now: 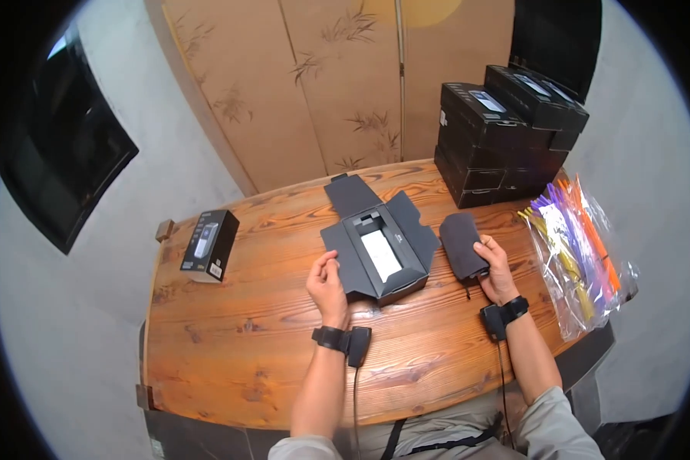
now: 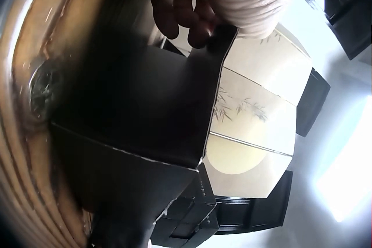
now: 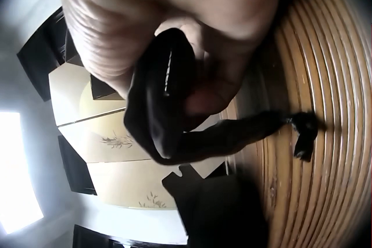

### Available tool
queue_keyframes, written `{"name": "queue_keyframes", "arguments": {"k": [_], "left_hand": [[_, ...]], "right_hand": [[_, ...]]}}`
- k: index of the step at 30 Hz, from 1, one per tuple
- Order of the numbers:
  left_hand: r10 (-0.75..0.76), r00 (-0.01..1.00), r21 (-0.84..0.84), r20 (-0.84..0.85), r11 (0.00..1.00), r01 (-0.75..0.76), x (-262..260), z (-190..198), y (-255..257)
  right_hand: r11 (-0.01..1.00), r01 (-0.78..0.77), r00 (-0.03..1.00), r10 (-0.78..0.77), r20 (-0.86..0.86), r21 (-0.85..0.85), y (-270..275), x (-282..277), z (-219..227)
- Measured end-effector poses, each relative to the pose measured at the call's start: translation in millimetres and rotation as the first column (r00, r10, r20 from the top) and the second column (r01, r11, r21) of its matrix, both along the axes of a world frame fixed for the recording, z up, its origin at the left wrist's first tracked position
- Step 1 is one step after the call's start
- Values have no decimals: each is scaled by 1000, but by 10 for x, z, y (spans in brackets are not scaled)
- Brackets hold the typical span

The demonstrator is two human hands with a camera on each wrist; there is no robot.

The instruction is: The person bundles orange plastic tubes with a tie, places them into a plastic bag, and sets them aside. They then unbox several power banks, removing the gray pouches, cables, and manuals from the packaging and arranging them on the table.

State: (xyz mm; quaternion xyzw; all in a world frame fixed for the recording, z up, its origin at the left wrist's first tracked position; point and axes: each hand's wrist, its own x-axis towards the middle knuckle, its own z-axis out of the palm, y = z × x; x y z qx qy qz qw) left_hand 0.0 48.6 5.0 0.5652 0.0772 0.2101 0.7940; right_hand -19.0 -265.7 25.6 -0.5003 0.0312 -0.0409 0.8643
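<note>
An open black box (image 1: 403,285) with its flaps spread lies mid-table, a white piece (image 1: 381,256) inside it. My left hand (image 1: 327,290) pinches the edge of its left flap (image 1: 350,266); the left wrist view shows curled fingers (image 2: 199,31) at the dark flap's (image 2: 145,97) edge. To the right of the box, my right hand (image 1: 498,270) grips a dark fabric pouch (image 1: 461,244) by its lower right side, and a short cord hangs below it. In the right wrist view the pouch (image 3: 157,114) is folded between thumb and fingers, partly hidden by the hand.
A closed black box (image 1: 209,245) stands at the left of the wooden table (image 1: 245,360). Stacked black boxes (image 1: 487,146) rise at the back right. Beside them lies a clear bag (image 1: 579,261) of purple, orange and yellow sticks. A folding screen (image 1: 345,84) stands behind.
</note>
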Motion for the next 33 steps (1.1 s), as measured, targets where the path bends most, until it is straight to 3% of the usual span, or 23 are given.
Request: {"name": "queue_keyframes", "arguments": {"k": [6,8,14,18,19,22,25,29,33], "left_hand": [[169,984,-20,65,986,-168,-8,126,-7],[231,964,26,134,971,-237,-91,187,-16],[147,855,233,498,927,-295,-299,323,-177],[-190,813,279,550,960,36,-608,472,-566],[-288,823,313,491,939,141,-647,453,-648],[-547,785,366,290,822,437,-739,382,-814],[-739,665,304,108,661,686,-675,319,-863],[-833,552,46,-32,550,834,-568,240,-859],[-861,502,-8,-83,505,863,-509,142,-873]], "right_hand": [[976,-141,982,159,99,-166,-26,-6,-46],[979,-154,982,167,92,-136,-26,-13,-47],[988,-125,989,132,71,-95,-51,4,-53],[993,-97,994,100,37,-73,-44,-9,7],[991,-104,992,109,62,-85,-40,5,2],[976,-189,979,197,61,-111,-52,0,-25],[948,-184,967,222,125,-258,-34,33,-84],[929,-187,961,240,134,-320,-41,46,-115],[913,-192,959,252,128,-359,-43,71,-156]]}}
